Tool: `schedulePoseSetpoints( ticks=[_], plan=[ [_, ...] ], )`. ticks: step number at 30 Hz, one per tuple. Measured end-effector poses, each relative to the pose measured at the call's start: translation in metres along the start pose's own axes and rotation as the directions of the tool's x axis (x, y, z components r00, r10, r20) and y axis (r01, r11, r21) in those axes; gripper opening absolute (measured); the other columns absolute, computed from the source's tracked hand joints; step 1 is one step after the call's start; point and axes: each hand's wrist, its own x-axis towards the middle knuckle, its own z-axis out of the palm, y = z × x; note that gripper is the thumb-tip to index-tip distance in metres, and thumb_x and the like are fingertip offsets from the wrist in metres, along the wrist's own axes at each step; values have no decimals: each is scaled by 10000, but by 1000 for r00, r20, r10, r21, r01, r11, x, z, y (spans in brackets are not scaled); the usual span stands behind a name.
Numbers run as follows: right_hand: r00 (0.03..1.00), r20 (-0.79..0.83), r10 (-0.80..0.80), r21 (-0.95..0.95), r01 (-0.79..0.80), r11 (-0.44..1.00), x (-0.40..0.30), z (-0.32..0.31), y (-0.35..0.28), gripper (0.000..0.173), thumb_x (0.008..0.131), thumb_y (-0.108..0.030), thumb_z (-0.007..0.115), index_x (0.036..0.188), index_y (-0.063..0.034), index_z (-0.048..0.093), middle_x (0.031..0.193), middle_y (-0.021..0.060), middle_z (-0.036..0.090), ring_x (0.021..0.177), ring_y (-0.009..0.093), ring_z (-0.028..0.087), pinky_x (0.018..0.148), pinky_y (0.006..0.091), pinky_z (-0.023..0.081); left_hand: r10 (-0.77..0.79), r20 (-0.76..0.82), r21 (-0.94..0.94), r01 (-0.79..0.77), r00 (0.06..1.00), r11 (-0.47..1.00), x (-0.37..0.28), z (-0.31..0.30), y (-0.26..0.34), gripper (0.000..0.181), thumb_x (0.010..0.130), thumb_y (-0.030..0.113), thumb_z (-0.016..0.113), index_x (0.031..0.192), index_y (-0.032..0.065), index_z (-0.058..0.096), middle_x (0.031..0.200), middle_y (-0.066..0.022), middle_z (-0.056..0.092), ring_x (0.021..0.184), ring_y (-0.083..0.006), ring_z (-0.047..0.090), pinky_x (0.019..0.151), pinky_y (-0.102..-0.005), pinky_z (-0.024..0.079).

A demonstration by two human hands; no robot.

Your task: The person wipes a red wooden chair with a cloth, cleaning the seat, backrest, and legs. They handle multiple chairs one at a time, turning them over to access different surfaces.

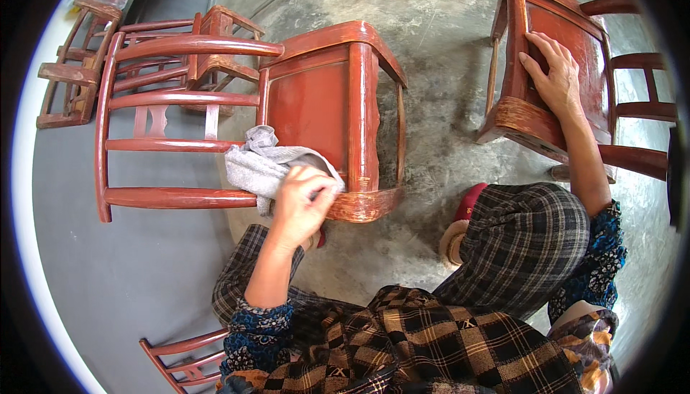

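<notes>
A grey cloth [259,170] lies bunched over the near corner of a red-brown wooden chair [310,113], where the seat meets the backrest. My left hand [304,200] grips the cloth's edge, slightly blurred. The chair's slatted backrest [183,100] points left, and its seat edges show worn, bare wood. At the right, my right hand [555,73] rests flat on the seat of a second red-brown chair [520,70], fingers spread. That chair's backrest runs off toward the right rim.
Another wooden chair [221,43] stands behind the left backrest. A worn wooden frame [81,70] leans by the grey wall [135,264]. Part of one more chair [188,361] shows at lower left. Mottled concrete floor [426,124] lies between the chairs. My plaid-covered knee [528,243] is close below.
</notes>
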Motion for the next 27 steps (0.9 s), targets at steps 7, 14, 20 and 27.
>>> schedulePoseSetpoints(
  ticks=[7, 14, 20, 27],
  plan=[
    [1000, -3, -1, -57, 1, 998, 2, -3, -7, 437, 885, -387, 641, 1242, -136, 627, 1285, 76, 606, 1223, 295, 531, 1052, 436, 380, 218, 108, 142, -232, 970, 962, 0, -3, -2, 116, 795, 62, 677, 911, 53, 682, 887, -70, 644, 879, -276, 567, 807, -389, 453],
    [1000, -19, -16, -39, 16, 999, 2, 1, 0, 425, 889, -377, 639, 1234, -129, 632, 1287, 83, 607, 1217, 294, 539, 1048, 436, 393, 196, 225, 441, -279, 955, 853, 7, -45, -25, 186, 745, 56, 662, 925, 86, 701, 889, -60, 643, 887, -268, 561, 793, -403, 422],
    [1000, -8, -23, -65, 22, 998, 3, 0, -6, 429, 892, -370, 637, 1242, -123, 622, 1284, 86, 608, 1215, 298, 539, 1044, 441, 395, 237, 168, 106, -256, 957, 961, 3, -7, -4, 169, 765, 45, 688, 934, 52, 690, 899, -60, 652, 902, -253, 571, 825, -364, 420],
    [999, -22, -49, -33, 48, 998, 3, 3, 2, 432, 890, -375, 639, 1245, -129, 620, 1272, 90, 612, 1204, 307, 544, 1035, 444, 397, 293, 224, 382, -360, 929, 851, 12, -28, -10, 122, 734, 46, 649, 850, 69, 676, 858, -65, 635, 870, -276, 559, 799, -395, 413]
  ],
)
